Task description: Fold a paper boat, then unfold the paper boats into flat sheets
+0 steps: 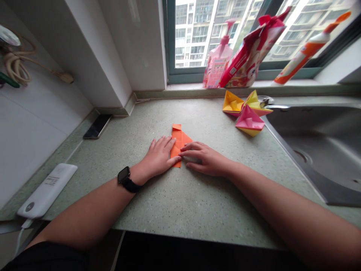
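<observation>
Left grip (159, 153) on flat, folded orange paper (176, 148)

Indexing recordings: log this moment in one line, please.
left hand: flat on orange paper | right hand: at its right side | folded paper shapes: beside sink

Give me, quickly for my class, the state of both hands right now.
Left hand: open, palm down, fingertips and thumb on the folded orange paper.
Right hand: open, fingers loosely bent, fingertips at the paper's right side.
</observation>
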Demonstrator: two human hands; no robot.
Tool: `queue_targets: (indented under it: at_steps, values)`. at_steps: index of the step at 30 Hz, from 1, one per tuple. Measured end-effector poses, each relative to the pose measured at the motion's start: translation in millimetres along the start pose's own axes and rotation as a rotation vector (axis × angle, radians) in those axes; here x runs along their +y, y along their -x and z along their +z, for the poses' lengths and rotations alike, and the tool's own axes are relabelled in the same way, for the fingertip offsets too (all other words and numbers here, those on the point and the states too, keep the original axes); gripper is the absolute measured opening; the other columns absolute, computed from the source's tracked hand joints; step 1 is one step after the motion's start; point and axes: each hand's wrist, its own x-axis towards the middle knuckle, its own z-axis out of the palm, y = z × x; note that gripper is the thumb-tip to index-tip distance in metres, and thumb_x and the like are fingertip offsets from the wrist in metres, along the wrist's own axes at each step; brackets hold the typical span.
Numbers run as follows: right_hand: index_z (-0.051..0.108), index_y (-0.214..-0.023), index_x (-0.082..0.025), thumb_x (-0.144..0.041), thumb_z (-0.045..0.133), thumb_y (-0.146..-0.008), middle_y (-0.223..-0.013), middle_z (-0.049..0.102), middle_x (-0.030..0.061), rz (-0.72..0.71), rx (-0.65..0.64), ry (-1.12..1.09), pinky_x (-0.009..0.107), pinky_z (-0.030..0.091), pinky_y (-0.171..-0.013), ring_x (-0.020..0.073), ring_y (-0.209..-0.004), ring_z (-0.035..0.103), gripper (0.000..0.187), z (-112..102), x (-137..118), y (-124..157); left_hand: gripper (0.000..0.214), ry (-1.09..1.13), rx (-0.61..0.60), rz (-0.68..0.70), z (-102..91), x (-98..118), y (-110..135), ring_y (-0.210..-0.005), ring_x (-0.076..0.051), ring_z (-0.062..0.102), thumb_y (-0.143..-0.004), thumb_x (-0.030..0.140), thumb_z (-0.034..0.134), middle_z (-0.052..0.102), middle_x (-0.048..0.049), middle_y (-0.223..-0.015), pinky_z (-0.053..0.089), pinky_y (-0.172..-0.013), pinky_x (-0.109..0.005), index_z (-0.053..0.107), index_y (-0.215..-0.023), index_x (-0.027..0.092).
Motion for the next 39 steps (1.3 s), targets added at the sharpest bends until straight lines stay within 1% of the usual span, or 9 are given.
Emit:
queue_targets:
  at_steps: [6,10,14,17,22,25,29,35,39]
  values:
    - [0.074,-0.136,-0.032,-0.029,0.071,-0.100,-0.142,0.069,0.0113,-0.005,-0.022,0.010,0.055,0.051,-0.116,0.0278,-0.132,0.063,0.036,-0.5,1.0,1.0,0.090,-0.016,-0.052,-0.029,-10.8,-6.6,11.0,-0.163,-0.046,0.027,-0.099,0.056,0.068,0.030,-0.0210,-0.177,0.020,-0.130,-0.074,0.023,-0.171,0.026]
    - [0.074,-0.137,-0.033,-0.029,0.071,-0.100,-0.142,0.069,0.0104,-0.007,-0.012,0.006,0.054,0.051,-0.116,0.0270,-0.132,0.063,0.037,0.5,1.4,1.1,0.088,0.007,-0.028,0.044,-15.0,-11.1,11.9,-0.164,-0.044,0.025,-0.097,0.050,0.073,0.029,-0.0197,-0.177,0.021,-0.130,-0.072,0.029,-0.169,0.028]
    - [0.074,-0.136,-0.033,-0.030,0.072,-0.100,-0.140,0.069,0.0104,-0.007,0.009,0.014,0.053,0.053,-0.114,0.0274,-0.131,0.064,0.036,1.1,1.0,1.1,0.051,0.067,0.014,0.235,-18.1,-6.7,7.4,-0.158,-0.035,0.039,-0.096,0.032,0.075,0.045,-0.0128,-0.169,0.034,-0.130,-0.061,0.060,-0.145,0.029]
    - [0.075,-0.134,-0.032,-0.030,0.071,-0.101,-0.139,0.070,0.0102,-0.019,0.008,0.024,0.053,0.054,-0.113,0.0272,-0.130,0.064,0.034,0.3,-0.7,0.7,0.026,0.053,0.012,0.301,-21.7,-0.3,7.6,-0.141,-0.032,0.058,-0.097,0.028,0.074,0.064,-0.0109,-0.148,0.042,-0.124,-0.057,0.069,-0.122,0.025]
    - [0.074,-0.133,-0.032,-0.029,0.068,-0.103,-0.138,0.069,0.0095,-0.018,0.012,0.032,0.052,0.055,-0.113,0.0261,-0.129,0.065,0.031,1.7,-2.5,1.4,0.046,0.058,-0.013,0.252,-24.8,4.5,10.9,-0.121,-0.033,0.067,-0.090,0.050,0.083,0.073,-0.0118,-0.125,0.053,-0.107,-0.052,0.064,-0.120,0.021]
    - [0.074,-0.133,-0.032,-0.029,0.067,-0.102,-0.139,0.067,0.0107,0.038,0.097,0.033,0.054,0.056,-0.113,0.0273,-0.130,0.064,0.032,4.5,0.6,2.7,0.049,0.050,-0.038,0.280,-24.8,5.0,11.2,-0.120,-0.033,0.066,-0.086,0.057,0.085,0.072,-0.0103,-0.124,0.054,-0.105,-0.051,0.063,-0.114,0.023]
    - [0.074,-0.131,-0.032,-0.028,0.067,-0.100,-0.140,0.063,0.0116,0.198,0.307,-0.019,0.057,0.055,-0.115,0.0293,-0.132,0.063,0.032,2.2,6.4,2.6,0.045,0.050,-0.052,0.301,-23.8,6.4,12.0,-0.124,-0.034,0.064,-0.087,0.056,0.084,0.069,-0.0106,-0.130,0.053,-0.107,-0.052,0.062,-0.110,0.024]
    - [0.078,-0.121,-0.028,-0.041,0.069,-0.098,-0.140,0.065,0.0116,0.370,0.470,-0.403,0.048,0.062,-0.104,0.0311,-0.140,0.058,0.028,-9.5,10.6,-0.2,0.045,0.127,-0.061,0.349,-22.7,6.9,13.5,-0.129,-0.033,0.063,-0.090,0.052,0.083,0.065,-0.0131,-0.141,0.054,-0.109,-0.050,0.061,-0.117,0.023]
    - [0.081,-0.111,-0.026,-0.044,0.077,-0.090,-0.131,0.072,0.0095,0.514,0.573,-0.614,0.048,0.061,-0.102,0.0298,-0.126,0.066,0.028,-11.2,13.4,-2.1,0.043,0.160,-0.057,0.383,-22.3,5.6,12.4,-0.132,-0.034,0.062,-0.091,0.049,0.082,0.063,-0.0152,-0.145,0.054,-0.110,-0.050,0.062,-0.117,0.021]
